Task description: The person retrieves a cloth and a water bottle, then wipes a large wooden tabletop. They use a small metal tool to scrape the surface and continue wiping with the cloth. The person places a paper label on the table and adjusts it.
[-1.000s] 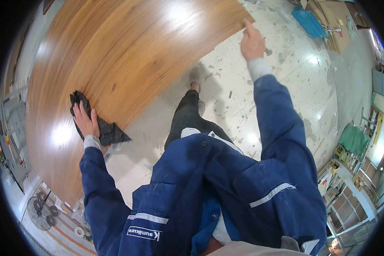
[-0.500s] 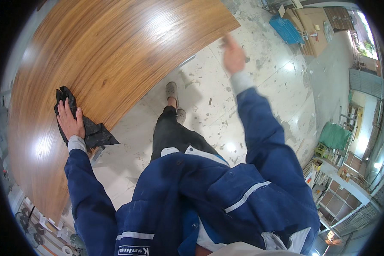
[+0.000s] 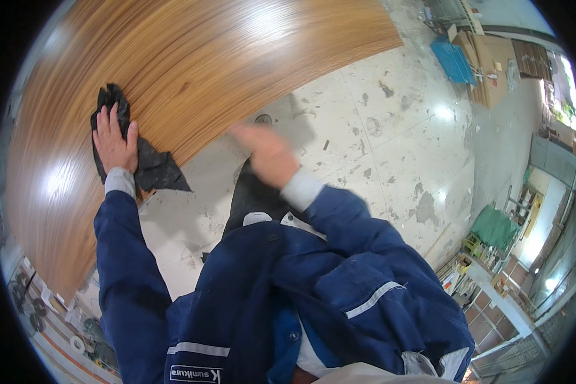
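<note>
My left hand (image 3: pixel 114 142) lies flat on a crumpled black cloth (image 3: pixel 153 168), its fingers stretched forward and the thumb apart. The cloth rests on a large glossy wood-grain board (image 3: pixel 192 96), and one corner of it hangs past the board's near edge. My right hand (image 3: pixel 270 153) is in the air in front of my body, close to the board's near edge and smeared by motion. Its fingers are too blurred to read, and I see no thing in it.
The pale floor (image 3: pixel 397 147) is scuffed and patched. At the far right stand a blue crate (image 3: pixel 451 59) and leaning cardboard (image 3: pixel 493 70). A green cover (image 3: pixel 495 227) and a cluttered shelf (image 3: pixel 493 275) are on the right. Rolls and tools (image 3: pixel 77 344) lie at the lower left.
My right hand has swung left and nearer, from beyond the board's right side to in front of my body. My left hand stays flat on the cloth. The whole view has shifted slightly.
</note>
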`<state>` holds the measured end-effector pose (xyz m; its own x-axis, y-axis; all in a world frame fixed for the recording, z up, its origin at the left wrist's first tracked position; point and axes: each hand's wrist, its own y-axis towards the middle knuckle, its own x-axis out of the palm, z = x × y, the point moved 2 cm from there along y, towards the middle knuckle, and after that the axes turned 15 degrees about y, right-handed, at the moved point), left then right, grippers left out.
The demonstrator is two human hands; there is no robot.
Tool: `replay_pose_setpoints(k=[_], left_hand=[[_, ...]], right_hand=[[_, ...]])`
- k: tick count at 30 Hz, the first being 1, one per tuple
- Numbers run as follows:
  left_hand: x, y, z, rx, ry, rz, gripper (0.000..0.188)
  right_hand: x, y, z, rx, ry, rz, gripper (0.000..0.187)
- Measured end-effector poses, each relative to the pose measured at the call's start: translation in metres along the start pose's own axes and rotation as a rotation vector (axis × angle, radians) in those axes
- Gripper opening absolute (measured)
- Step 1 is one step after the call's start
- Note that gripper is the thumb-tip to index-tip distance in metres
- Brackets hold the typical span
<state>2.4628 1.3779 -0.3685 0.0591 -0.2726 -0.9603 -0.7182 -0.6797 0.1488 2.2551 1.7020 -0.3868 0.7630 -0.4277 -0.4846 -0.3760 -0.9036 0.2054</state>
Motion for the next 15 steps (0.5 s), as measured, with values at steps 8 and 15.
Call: replay_pose_setpoints(k=[8,15], left_hand=[[-0.001,-0.002,0.002,-0.022,-0.007,-0.008,0.069],[-0.002,0.001,0.003,-0.002,-0.011,0.002,0.069]], right_hand=[[-0.108,0.042,0.044,0.481,-0.503,0.242,0.039],[0.07,-0.005,-0.03,0.22,-0.099,-0.033,0.038]])
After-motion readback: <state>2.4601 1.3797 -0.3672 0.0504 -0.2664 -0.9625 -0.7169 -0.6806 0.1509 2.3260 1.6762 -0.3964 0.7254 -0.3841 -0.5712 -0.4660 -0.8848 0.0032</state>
